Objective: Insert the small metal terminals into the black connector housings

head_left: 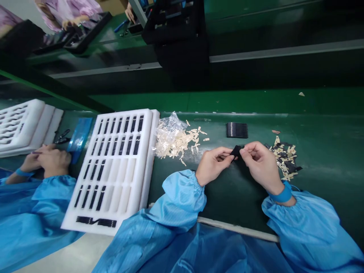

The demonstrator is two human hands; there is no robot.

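Note:
My left hand (pixel 212 163) and my right hand (pixel 260 163) meet over the green belt, both pinching one small black part (pixel 236 151) between their fingertips. Left of my hands lies a white foam tray (pixel 148 151) whose slots hold several thin black strips; more black strips lie loose on its near edge (pixel 96 221). Beyond my left hand sits a pile of small cream tabs with clear plastic (pixel 173 138). A neat row of black strips (pixel 237 130) lies past my hands. Right of my right hand is a heap of cream and black scraps (pixel 284 159).
A co-worker in a blue gown sits at my left, hands (pixel 51 159) together near a blue packet (pixel 79 138) and black snips (pixel 61 137). Stacked white foam trays (pixel 22 125) lie at far left. Other people work at black trays (pixel 85 32) across the line.

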